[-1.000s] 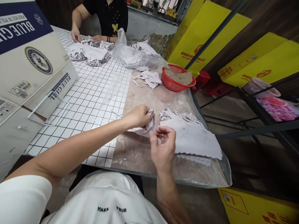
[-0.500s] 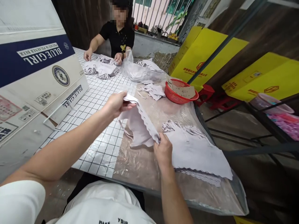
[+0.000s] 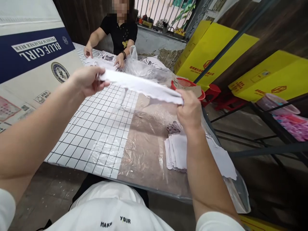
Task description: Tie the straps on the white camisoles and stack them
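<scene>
Left hand (image 3: 87, 81) & right hand (image 3: 190, 107) pinch white cloth piece (image 3: 141, 86) taut btwn them; weak fingertip grip, could prob slip off.

Big cardboard box w/ navy "BLUE GIRL" band (image 3: 36, 64) at left, on white grid-pattern tablecloth (image 3: 96, 128) under clear plastic sheet (image 3: 141, 150). Red plastic mesh basket (image 3: 186, 85) w/ cardboard scrap inside. Yellow cartons (image 3: 216, 48) at right. Co-worker in black shirt (image 3: 120, 32) at far end, hands on white fabric pile (image 3: 103, 61). Crumpled clear bag (image 3: 141, 69) nearby.

Matt white cloth piece (image 3: 141, 86), glossy clear plastic sheet (image 3: 144, 150), matt cardboard box (image 3: 31, 67)
</scene>
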`<action>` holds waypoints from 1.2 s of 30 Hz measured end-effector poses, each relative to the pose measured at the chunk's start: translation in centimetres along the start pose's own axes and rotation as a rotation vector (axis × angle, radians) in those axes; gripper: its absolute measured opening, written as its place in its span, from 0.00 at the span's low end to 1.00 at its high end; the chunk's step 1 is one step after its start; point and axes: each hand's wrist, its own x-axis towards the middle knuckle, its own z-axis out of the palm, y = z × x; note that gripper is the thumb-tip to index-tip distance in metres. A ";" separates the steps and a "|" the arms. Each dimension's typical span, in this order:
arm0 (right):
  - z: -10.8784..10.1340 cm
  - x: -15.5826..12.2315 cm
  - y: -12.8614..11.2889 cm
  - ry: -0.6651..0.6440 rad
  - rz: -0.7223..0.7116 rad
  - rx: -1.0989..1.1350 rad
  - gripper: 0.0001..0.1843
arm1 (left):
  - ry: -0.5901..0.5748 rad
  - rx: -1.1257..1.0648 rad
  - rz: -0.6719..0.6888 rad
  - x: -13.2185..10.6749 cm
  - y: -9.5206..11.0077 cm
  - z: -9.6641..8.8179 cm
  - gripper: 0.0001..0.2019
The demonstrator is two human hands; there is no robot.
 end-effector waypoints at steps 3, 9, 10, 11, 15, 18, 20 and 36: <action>1.3 -7.8 -0.9 -0.197 -0.049 -0.004 0.26 | 0.036 0.241 -0.260 -3.3 -5.6 -3.0 0.08; 1.4 -20.4 -2.9 -0.752 -0.041 0.041 0.23 | -0.213 0.820 -0.441 -8.7 -17.3 -11.5 0.17; 1.2 -21.2 -3.2 -0.763 -0.018 0.059 0.23 | -0.167 0.992 -0.347 -9.1 -18.2 -12.5 0.16; 1.0 -21.6 -3.5 -0.750 0.006 0.073 0.22 | -0.113 1.144 -0.212 -9.5 -18.9 -13.0 0.15; 1.7 -21.5 -4.7 -0.755 0.004 0.136 0.17 | -0.064 1.303 0.508 -9.8 -20.2 -10.0 0.12; 2.8 -20.4 -4.8 -0.824 0.034 0.174 0.10 | -0.353 1.133 0.890 -9.1 -21.8 -4.6 0.11; 3.7 -18.8 -4.3 -0.778 0.129 0.216 0.09 | -0.538 1.065 1.001 -8.2 -23.3 -1.2 0.11; 13.5 -5.8 -3.5 -0.691 0.706 0.752 0.07 | -0.823 1.083 1.014 -4.1 -29.3 5.0 0.22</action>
